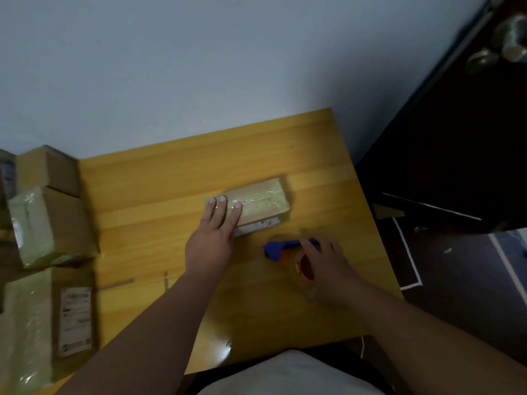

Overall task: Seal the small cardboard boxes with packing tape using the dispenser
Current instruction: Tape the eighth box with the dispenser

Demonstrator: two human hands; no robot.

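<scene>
Cardboard box [253, 205], glossy with clear tape, is lying mid-surface on the yellow wooden surface [171, 178]. A person's left hand [212, 238] is pressing flat, fingers straight, on the box's left end. Their right hand [325, 266] is curling around the blue-and-orange tape dispenser [285, 252], just beside the box. More taped boxes [48, 223] are sitting at the left edge.
</scene>
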